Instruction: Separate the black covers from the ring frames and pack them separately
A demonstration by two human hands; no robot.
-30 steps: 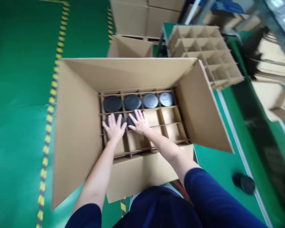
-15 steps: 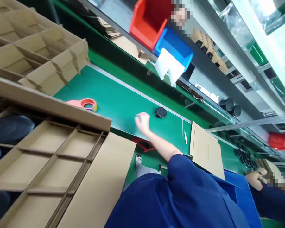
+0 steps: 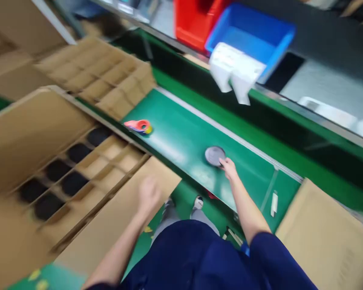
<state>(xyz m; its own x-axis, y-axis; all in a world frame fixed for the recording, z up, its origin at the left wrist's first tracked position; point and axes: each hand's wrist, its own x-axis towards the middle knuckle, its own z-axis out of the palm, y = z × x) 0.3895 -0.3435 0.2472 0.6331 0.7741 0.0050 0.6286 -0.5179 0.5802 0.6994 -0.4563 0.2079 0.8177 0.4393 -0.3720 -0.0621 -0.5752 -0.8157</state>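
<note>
My right hand (image 3: 229,167) grips the near edge of a short, round black part (image 3: 215,156) with a greyish face, over the green bench (image 3: 181,141). Fingers and thumb pinch its rim. To the left, my left hand (image 3: 150,194) hovers above the flap (image 3: 130,209) of an open carton; it is smeared by motion, its fingers look curled, and nothing shows in it. Inside the carton, a cardboard divider (image 3: 104,179) forms cells. Several hold dark round parts (image 3: 74,183); others show bare cardboard.
A red tape dispenser (image 3: 139,125) lies on the bench near a second cardboard divider (image 3: 124,82). Red (image 3: 190,28) and blue (image 3: 248,28) bins stand on the shelf above. A pale cutter-like tool (image 3: 274,204) and flat cardboard (image 3: 329,233) lie to the right.
My right hand, closed beside the black part on the bench before, now holds it by the rim. My left hand has come into view over the carton flap. The view has shifted.
</note>
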